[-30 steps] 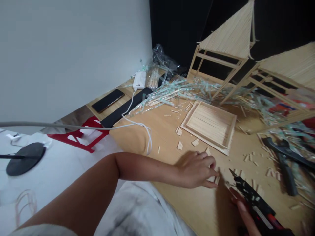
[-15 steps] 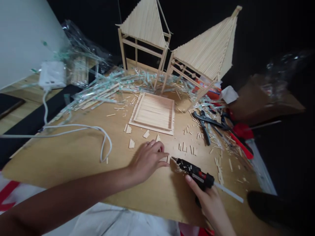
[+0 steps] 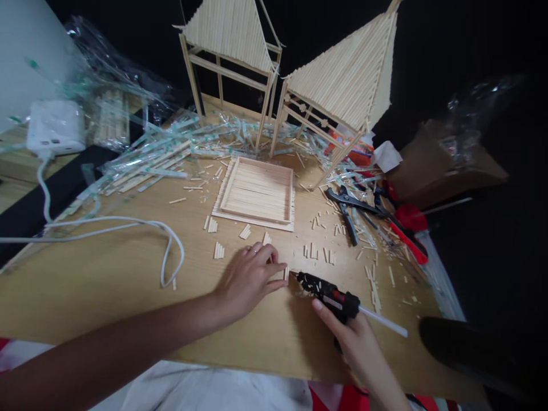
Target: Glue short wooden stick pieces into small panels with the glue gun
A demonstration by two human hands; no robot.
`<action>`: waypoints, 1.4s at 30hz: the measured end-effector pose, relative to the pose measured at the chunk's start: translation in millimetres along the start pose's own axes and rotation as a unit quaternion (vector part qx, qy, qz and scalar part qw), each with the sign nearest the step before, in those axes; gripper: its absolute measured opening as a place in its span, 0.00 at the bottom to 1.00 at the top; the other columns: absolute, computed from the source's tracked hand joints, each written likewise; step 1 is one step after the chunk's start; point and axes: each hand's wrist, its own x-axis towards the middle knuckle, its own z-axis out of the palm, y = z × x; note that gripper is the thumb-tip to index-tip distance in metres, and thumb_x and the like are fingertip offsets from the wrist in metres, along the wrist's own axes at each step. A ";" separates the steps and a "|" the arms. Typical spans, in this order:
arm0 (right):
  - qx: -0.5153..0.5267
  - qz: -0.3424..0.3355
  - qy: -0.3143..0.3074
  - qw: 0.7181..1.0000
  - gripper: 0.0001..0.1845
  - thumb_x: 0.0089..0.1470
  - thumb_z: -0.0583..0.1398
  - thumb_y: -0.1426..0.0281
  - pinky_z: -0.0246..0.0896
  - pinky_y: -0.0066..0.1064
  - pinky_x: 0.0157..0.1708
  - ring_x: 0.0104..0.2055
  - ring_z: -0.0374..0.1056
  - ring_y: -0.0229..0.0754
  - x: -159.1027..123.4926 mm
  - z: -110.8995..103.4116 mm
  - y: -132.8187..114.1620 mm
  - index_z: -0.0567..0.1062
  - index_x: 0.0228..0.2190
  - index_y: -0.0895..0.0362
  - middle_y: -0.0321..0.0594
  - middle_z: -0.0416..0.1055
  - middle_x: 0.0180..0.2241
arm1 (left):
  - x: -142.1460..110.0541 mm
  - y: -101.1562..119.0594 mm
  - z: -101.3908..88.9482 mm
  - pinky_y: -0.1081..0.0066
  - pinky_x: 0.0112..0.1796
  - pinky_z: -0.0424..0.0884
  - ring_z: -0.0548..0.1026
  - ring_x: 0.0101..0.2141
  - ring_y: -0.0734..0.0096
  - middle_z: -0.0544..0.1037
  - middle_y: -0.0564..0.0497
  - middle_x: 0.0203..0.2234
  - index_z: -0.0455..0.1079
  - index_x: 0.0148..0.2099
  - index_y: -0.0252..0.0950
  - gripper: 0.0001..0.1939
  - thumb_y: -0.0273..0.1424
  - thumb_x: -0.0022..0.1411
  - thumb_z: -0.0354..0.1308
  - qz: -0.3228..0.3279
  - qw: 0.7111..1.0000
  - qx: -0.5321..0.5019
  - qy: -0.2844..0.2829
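**Glue gun nozzle meeting a small stick bundle on the wooden board**

The left hand (image 3: 250, 277) is lying on the wooden board (image 3: 85, 285), fingertips pinching a small stick bundle (image 3: 286, 273) against the surface. The right hand (image 3: 357, 342) is grasping a black glue gun (image 3: 327, 289), index finger lying along its body, a white glue stick (image 3: 383, 321) sticking out at the gun's 4 o'clock. The nozzle is pointing toward 10 o'clock, its tip just beside the bundle.

At 12 o'clock from the left hand a square stick tray (image 3: 257, 194) is lying flat. Beyond it, two stick-roofed model houses (image 3: 334, 80) are standing among clear plastic wrappers (image 3: 171, 151). Black pliers (image 3: 346, 208) are resting at 2 o'clock, and a white cable (image 3: 166, 251) is looping at 9 o'clock. Short cut stick pieces (image 3: 319, 251) are lying scattered around the hands.
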 end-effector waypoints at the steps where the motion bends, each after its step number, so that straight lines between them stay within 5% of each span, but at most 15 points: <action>1: -0.001 -0.001 -0.002 1.000 0.22 0.50 0.62 0.56 0.54 0.46 0.55 0.53 0.65 0.55 0.2 0.1 -0.7 0.77 0.43 0.55 0.44 0.74 0.47 | 0.0 0.1 -0.2 0.65 0.37 0.59 0.65 0.40 0.63 0.70 0.50 0.38 0.72 0.47 0.44 0.15 0.42 0.60 0.56 0.001 1.000 0.000 0.000; 29: -0.003 -0.001 -0.035 0.999 0.20 0.53 0.61 0.58 0.48 0.50 0.58 0.56 0.62 0.54 -11.5 -2.4 -0.9 0.76 0.46 0.52 0.42 0.73 0.49 | 0.7 -0.5 0.3 0.66 0.36 0.60 0.65 0.39 0.64 0.70 0.50 0.37 0.74 0.46 0.45 0.15 0.44 0.59 0.56 -0.008 1.000 -0.007 0.005; 42: 0.035 -0.014 -0.018 0.999 0.20 0.52 0.62 0.58 0.53 0.46 0.56 0.54 0.65 0.53 -0.1 1.7 -5.9 0.77 0.45 0.52 0.40 0.74 0.48 | 0.9 -1.0 1.8 0.65 0.37 0.61 0.65 0.40 0.63 0.70 0.50 0.37 0.73 0.46 0.45 0.15 0.44 0.59 0.56 -0.012 1.000 -0.009 0.005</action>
